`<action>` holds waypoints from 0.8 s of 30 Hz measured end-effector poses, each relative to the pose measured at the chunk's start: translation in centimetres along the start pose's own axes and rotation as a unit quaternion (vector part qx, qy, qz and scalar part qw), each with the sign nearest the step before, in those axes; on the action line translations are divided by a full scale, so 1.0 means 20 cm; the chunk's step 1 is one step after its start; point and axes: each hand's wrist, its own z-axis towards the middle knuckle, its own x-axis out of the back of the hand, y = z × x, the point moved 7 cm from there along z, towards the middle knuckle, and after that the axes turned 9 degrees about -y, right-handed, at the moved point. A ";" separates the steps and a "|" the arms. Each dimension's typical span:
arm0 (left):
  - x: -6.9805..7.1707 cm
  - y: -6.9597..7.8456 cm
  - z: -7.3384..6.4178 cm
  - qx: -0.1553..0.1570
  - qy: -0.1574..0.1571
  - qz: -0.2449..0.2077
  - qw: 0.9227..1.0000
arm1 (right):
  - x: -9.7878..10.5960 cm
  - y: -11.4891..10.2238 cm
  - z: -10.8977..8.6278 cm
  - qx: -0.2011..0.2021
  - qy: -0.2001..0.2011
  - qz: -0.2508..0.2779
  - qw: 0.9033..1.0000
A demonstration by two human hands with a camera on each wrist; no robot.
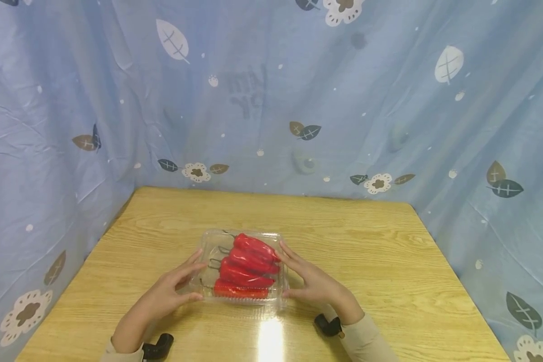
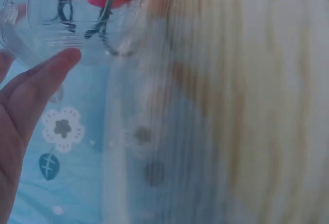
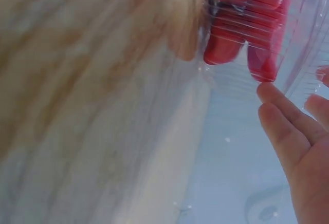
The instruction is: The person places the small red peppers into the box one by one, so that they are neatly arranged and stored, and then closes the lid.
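Note:
A clear plastic clamshell box with ridged sides is at the middle of the table. Inside it, several long red peppers lie side by side, their dark stems to the left. My left hand is at the box's left side, thumb and fingers spread and mostly straight. On the opposite side, my right hand touches the right wall, thumb near the front corner and fingertips farther back. The right wrist view shows straight fingers against the box end, beside the pepper tips. Whether the box's underside touches the table cannot be made out.
The wood-grain table extends around the box, with a bright light reflection near its front. Blue patterned cloth hangs behind and along both sides. A black strap device is on the left wrist and another on the right.

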 end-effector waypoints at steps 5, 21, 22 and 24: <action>0.01 0.00 0.01 0.006 0.002 0.028 1.000 | 0.01 -0.01 0.01 0.002 -0.002 -0.003 1.000; 0.04 0.04 0.02 0.005 0.009 0.033 0.999 | 0.01 0.01 0.01 -0.022 -0.008 0.036 0.999; 0.04 0.04 0.02 0.004 0.010 0.033 0.999 | 0.01 0.01 0.01 -0.023 -0.009 0.037 0.999; 0.05 0.04 0.02 0.001 0.009 0.035 0.999 | 0.01 0.01 0.01 -0.024 -0.012 0.042 0.999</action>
